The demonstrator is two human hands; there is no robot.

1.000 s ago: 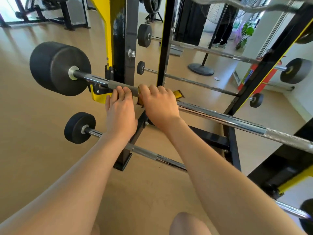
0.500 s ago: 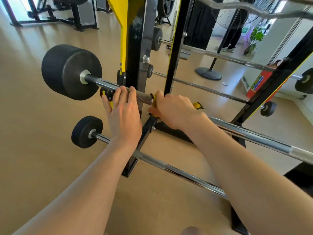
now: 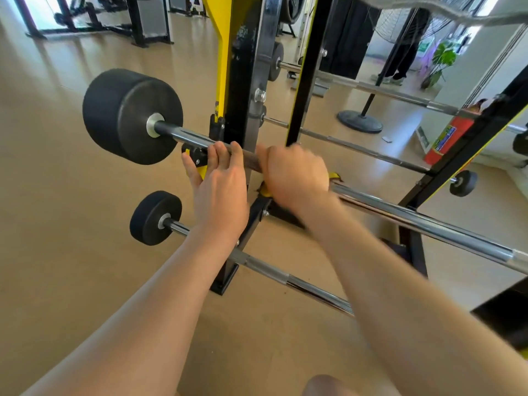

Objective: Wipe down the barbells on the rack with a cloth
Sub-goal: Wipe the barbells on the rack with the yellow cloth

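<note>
A chrome barbell (image 3: 405,221) with a big black end weight (image 3: 131,115) lies across the black and yellow rack (image 3: 243,81). My left hand (image 3: 220,190) has its fingers hooked over the bar right of the weight. My right hand (image 3: 294,172) grips the bar beside it, wrapped round a yellow cloth (image 3: 334,176) whose edges peek out under the palm. A lower barbell (image 3: 300,284) with a small black weight (image 3: 155,217) sits beneath my arms.
Further barbells (image 3: 371,151) rest on the rack's far side. A red fire extinguisher (image 3: 445,138) stands by the right upright, a fan stand base (image 3: 360,121) behind it. A person's legs (image 3: 400,61) and a potted plant (image 3: 440,61) are at the back right. Tan floor spreads left.
My view has shifted closer and rightward along the rack. My right hand with the cloth has slid slightly along the bar and looks blurred; my left hand keeps its place on the bar.
</note>
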